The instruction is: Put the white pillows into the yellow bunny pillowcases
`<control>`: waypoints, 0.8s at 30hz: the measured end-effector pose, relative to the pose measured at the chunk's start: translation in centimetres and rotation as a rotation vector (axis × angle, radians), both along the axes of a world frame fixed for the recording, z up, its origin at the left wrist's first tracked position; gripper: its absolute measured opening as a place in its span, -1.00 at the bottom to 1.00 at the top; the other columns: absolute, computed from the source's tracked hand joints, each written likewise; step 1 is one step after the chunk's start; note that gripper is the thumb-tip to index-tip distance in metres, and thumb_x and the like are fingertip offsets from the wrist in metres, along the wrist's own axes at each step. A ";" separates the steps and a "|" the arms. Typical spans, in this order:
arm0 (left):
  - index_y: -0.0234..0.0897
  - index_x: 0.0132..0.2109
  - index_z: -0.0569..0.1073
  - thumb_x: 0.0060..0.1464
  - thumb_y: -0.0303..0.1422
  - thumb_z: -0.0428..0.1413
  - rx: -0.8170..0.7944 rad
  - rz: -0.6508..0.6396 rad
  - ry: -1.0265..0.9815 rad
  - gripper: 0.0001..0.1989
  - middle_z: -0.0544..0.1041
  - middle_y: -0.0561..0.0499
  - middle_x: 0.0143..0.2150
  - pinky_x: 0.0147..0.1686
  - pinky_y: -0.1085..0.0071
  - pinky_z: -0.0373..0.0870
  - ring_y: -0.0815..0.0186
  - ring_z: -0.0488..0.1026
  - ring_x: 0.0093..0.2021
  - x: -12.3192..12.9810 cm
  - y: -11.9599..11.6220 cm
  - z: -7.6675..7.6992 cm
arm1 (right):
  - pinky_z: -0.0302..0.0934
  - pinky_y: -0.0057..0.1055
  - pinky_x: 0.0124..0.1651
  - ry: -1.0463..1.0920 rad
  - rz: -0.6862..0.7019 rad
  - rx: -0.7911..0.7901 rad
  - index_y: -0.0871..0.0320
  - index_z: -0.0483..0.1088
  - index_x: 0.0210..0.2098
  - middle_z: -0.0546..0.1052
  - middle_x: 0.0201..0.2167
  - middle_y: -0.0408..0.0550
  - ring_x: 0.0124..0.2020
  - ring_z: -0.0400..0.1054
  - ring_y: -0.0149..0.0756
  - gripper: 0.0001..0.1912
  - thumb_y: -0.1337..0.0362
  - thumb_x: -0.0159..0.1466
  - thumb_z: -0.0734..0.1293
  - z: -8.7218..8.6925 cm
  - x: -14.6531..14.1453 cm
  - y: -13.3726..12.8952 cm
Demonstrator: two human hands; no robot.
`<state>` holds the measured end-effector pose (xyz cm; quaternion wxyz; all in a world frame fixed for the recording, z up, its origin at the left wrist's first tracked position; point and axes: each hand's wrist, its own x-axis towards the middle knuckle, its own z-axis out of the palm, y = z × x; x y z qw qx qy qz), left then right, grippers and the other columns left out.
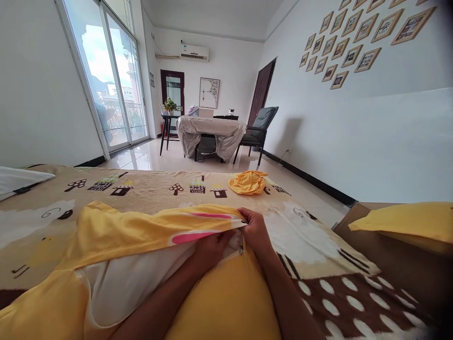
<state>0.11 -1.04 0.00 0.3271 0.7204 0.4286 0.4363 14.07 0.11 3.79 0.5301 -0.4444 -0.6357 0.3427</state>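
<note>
A yellow fabric cover [120,231] with pink and white patches lies across the bed in front of me, its opening showing a white inside [134,278]. My right hand [255,231] is closed on the cover's edge at the right end of the opening, beside a small zipper pull [241,249]. Inside the opening is my left hand [212,250], partly under the fabric; its fingertips are hidden, and what they hold cannot be made out. More yellow fabric [226,302] bulges between my forearms.
A crumpled yellow cloth [247,182] lies at the far edge of the patterned blanket [155,189]. A white pillow [21,179] is at the left, and a yellow cushion [410,222] sits on a brown box at the right. Beyond stand a covered table [212,125] and a chair [260,127].
</note>
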 end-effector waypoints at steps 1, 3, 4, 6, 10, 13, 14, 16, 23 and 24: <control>-0.18 0.03 0.49 0.18 -0.21 -0.01 -0.004 0.009 0.005 -0.66 0.51 -0.01 0.08 0.20 0.10 0.24 0.14 0.38 0.14 0.1 -0.1 0.0 | 0.34 -0.39 -0.26 0.002 -0.001 -0.002 0.20 0.52 -0.36 0.60 -0.39 -0.10 -0.35 0.45 -0.22 -0.64 0.40 -0.11 0.20 0.0 0.0 0.0; -0.19 0.01 0.50 0.17 -0.21 -0.01 -0.017 0.033 0.012 -0.67 0.52 -0.01 0.06 0.19 0.08 0.24 0.13 0.39 0.13 0.2 -0.1 -0.1 | 0.34 -0.40 -0.25 0.007 -0.006 -0.001 0.21 0.53 -0.35 0.60 -0.39 -0.10 -0.35 0.45 -0.23 -0.63 0.41 -0.12 0.19 -0.1 0.1 0.0; -0.19 0.00 0.50 0.17 -0.21 -0.01 -0.018 0.044 0.016 -0.67 0.53 -0.01 0.05 0.19 0.06 0.24 0.11 0.39 0.13 0.2 -0.1 -0.1 | 0.33 -0.40 -0.25 0.008 -0.010 0.001 0.21 0.53 -0.35 0.60 -0.39 -0.10 -0.34 0.45 -0.23 -0.62 0.42 -0.12 0.19 -0.1 0.1 0.0; -0.17 -0.01 0.50 0.18 -0.19 -0.01 -0.001 0.055 0.024 -0.67 0.53 0.00 0.05 0.18 0.03 0.24 0.10 0.38 0.13 0.2 -0.1 -0.1 | 0.33 -0.41 -0.27 -0.002 -0.022 0.006 0.21 0.53 -0.34 0.60 -0.39 -0.09 -0.33 0.46 -0.23 -0.61 0.43 -0.12 0.19 -0.1 0.2 0.0; -0.12 0.00 0.50 0.19 -0.20 -0.02 0.058 0.056 0.058 -0.68 0.53 0.01 0.04 0.18 0.05 0.25 0.11 0.37 0.14 0.1 -0.2 0.3 | 0.32 -0.43 -0.26 -0.033 -0.047 0.037 0.21 0.53 -0.34 0.59 -0.39 -0.10 -0.31 0.46 -0.21 -0.62 0.43 -0.10 0.19 0.0 0.3 -0.1; -0.13 0.02 0.48 0.20 -0.20 -0.04 0.087 0.042 0.088 -0.67 0.53 0.00 0.05 0.21 0.06 0.22 0.11 0.34 0.17 0.1 -0.2 0.6 | 0.33 -0.42 -0.26 -0.037 -0.044 0.037 0.21 0.53 -0.33 0.60 -0.39 -0.10 -0.31 0.46 -0.21 -0.62 0.44 -0.09 0.19 -0.1 0.2 -0.1; -0.13 0.02 0.48 0.20 -0.20 -0.04 0.096 0.035 0.091 -0.67 0.52 -0.01 0.06 0.22 0.05 0.19 0.11 0.33 0.18 0.1 -0.2 0.6 | 0.33 -0.42 -0.26 -0.038 -0.044 0.035 0.21 0.53 -0.32 0.60 -0.39 -0.09 -0.31 0.45 -0.21 -0.61 0.44 -0.09 0.19 -0.1 0.2 -0.1; -0.13 0.03 0.47 0.20 -0.20 -0.04 0.102 0.022 0.078 -0.66 0.50 -0.02 0.08 0.24 0.04 0.16 0.11 0.33 0.18 0.1 0.0 0.6 | 0.33 -0.42 -0.26 -0.041 -0.048 0.033 0.20 0.53 -0.33 0.60 -0.39 -0.10 -0.32 0.45 -0.22 -0.61 0.44 -0.10 0.19 -0.1 0.2 -0.1; -0.17 0.04 0.46 0.17 -0.18 -0.02 0.014 0.044 0.019 -0.64 0.49 -0.07 0.10 0.19 0.01 0.25 0.08 0.36 0.16 -0.2 0.4 0.2 | 0.32 -0.43 -0.29 -0.037 -0.062 0.027 0.21 0.54 -0.33 0.59 -0.41 -0.10 -0.35 0.45 -0.22 -0.62 0.45 -0.09 0.19 -0.3 0.2 -0.1; -0.17 0.04 0.45 0.17 -0.18 -0.02 0.018 0.051 0.024 -0.64 0.48 -0.07 0.10 0.20 0.00 0.24 0.08 0.35 0.17 -0.2 0.4 0.1 | 0.32 -0.43 -0.30 -0.034 -0.056 0.025 0.21 0.54 -0.33 0.59 -0.41 -0.10 -0.35 0.45 -0.22 -0.61 0.45 -0.09 0.19 -0.3 0.2 -0.1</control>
